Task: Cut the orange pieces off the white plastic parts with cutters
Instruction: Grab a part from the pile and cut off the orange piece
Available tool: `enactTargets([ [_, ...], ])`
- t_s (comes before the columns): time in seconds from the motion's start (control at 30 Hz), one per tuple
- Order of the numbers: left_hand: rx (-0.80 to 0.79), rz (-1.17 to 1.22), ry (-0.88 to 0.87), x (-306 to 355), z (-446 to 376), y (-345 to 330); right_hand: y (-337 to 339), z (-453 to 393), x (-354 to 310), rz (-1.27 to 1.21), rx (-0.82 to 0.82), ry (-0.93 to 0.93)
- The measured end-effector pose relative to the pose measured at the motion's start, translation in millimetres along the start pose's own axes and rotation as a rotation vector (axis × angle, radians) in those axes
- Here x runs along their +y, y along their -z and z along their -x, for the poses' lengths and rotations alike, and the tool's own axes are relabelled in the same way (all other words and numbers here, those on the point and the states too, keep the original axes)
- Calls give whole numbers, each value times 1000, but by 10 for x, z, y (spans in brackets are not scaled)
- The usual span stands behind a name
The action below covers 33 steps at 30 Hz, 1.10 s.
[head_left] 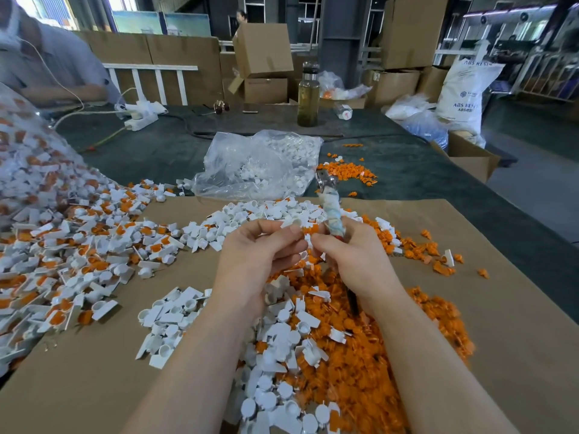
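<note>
1. Brown paper (470, 308) covered the counter (407, 170), strewn with white and orange pieces.
2. The left hand (260, 258) pinched a part (302, 226).
3. The right hand (354, 255) gripped the cutters (329, 195), head up, beside it.

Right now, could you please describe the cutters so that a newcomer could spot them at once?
Start at the brown cardboard sheet strewn with parts. Above its middle, the right hand grips the cutters, pointing up and away. Only they have a shiny metal head and tape-wrapped handle.

White part (296, 223) pinched; cutters (329, 195) upright
</note>
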<state>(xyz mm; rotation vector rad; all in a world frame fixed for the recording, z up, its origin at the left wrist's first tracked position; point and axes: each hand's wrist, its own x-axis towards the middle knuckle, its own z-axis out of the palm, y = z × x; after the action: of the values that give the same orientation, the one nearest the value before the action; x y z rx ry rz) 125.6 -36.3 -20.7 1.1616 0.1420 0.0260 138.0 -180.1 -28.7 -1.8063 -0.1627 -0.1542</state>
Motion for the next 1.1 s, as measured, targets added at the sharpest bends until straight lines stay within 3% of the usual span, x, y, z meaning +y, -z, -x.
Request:
enactTargets([
  [0.2, 49, -50, -17, -21, -6, -14, 5, 4, 13, -104, 29, -2],
  [0.37, 54, -118, -50, -24, 13, -38, -28, -5, 19, 15, 56, 142],
  [0.6, 44, -184, -112, -23, 36, -74, -16, -14, 47, 40, 102, 165],
  [0.73, 65, -238, -166, -26, 38, -69, -42, -5, 52, 209, 180, 254],
  [0.97, 171, -517, -296, -60, 34, -81, -85, 28, 42, 414, 278, 369],
  [1.1, 179, -419, -254, -62, 20, -67, -82, 20, 48, 377, 266, 338],
])
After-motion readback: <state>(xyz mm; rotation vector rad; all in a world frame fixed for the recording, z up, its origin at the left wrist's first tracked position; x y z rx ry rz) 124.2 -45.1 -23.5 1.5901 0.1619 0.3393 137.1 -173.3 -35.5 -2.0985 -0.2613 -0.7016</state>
